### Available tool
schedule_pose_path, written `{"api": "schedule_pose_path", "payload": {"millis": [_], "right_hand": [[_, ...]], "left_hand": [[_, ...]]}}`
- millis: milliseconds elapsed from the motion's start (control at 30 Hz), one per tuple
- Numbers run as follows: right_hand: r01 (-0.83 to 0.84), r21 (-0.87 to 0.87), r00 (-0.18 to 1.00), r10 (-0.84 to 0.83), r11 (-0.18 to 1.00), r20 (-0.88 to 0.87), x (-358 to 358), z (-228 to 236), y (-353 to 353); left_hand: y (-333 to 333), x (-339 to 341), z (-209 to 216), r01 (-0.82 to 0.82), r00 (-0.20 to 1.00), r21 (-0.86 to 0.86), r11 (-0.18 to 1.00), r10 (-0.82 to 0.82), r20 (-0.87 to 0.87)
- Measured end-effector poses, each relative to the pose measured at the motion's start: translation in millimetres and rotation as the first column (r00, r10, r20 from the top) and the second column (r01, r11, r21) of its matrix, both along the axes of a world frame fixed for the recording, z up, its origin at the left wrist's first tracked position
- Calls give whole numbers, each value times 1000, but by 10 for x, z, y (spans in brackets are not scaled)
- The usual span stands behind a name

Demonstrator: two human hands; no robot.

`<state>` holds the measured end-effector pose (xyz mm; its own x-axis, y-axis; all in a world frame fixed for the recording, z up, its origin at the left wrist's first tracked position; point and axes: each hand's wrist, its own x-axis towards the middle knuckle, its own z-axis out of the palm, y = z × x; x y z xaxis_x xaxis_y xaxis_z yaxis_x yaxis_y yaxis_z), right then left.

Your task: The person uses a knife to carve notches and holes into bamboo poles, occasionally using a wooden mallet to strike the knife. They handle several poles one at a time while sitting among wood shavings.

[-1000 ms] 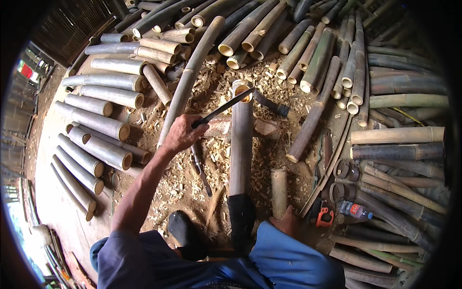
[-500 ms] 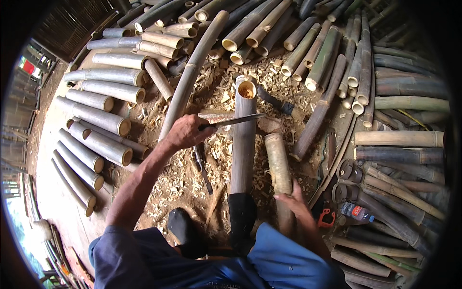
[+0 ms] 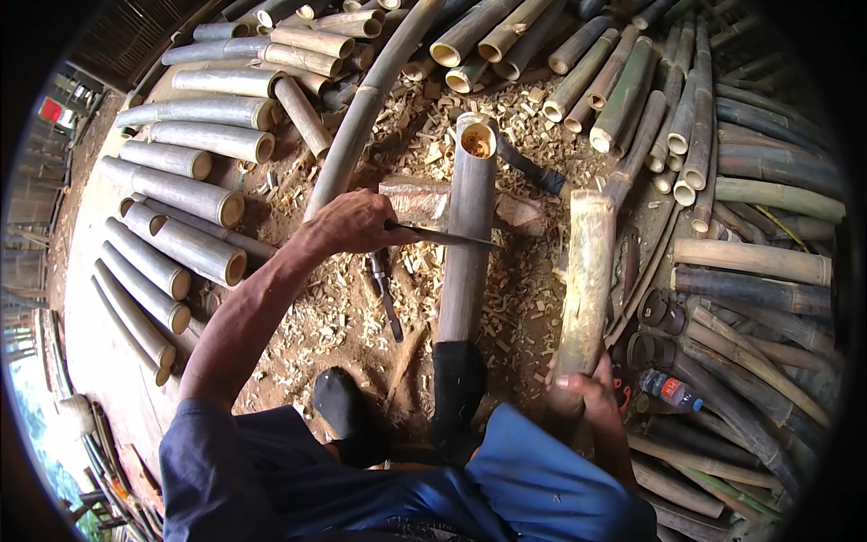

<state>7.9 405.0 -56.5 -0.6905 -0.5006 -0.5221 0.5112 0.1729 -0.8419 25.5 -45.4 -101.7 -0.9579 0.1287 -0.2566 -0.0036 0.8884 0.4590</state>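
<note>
The left hand (image 3: 354, 222) is clamped around the handle of a long knife (image 3: 449, 238), whose blade reaches rightward from it and lies across a bamboo pole (image 3: 466, 237). That pole runs away from the person, its near end under a dark shoe (image 3: 457, 387) and its open hollow end far beyond the left hand. The right hand (image 3: 589, 404) grips the near end of a second bamboo piece (image 3: 585, 276), paler and rougher, lying just right of the first pole. The two hands are well apart. Wood chips (image 3: 352, 316) cover the ground between them, and cut bamboo lengths (image 3: 185, 194) are stacked left of the left hand.
</note>
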Motion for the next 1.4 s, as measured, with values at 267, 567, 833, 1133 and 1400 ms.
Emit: {"api": "schedule_pose_path", "payload": {"millis": [267, 567, 833, 1133, 1400], "right_hand": [[-46, 45, 999, 46, 998, 0, -187, 324, -355], [-82, 10, 996, 81, 997, 25, -165, 366, -454], [-77, 39, 995, 79, 996, -55, -239, 412, -421], [-115, 53, 759, 122, 992, -640, -621, 1045, -817], [-470, 742, 572, 805, 478, -156, -1209, 601, -1169]], "left_hand": [[-33, -19, -162, -7, 1000, 50, 999, 7, 2], [-36, -13, -227, 29, 999, 31, 999, -28, -25], [-5, 2, -208, 21, 999, -10, 1000, -21, -47], [40, 92, -246, 37, 998, -189, 981, -47, -48], [72, -74, -267, 50, 997, -154, 987, -57, -42]]}}
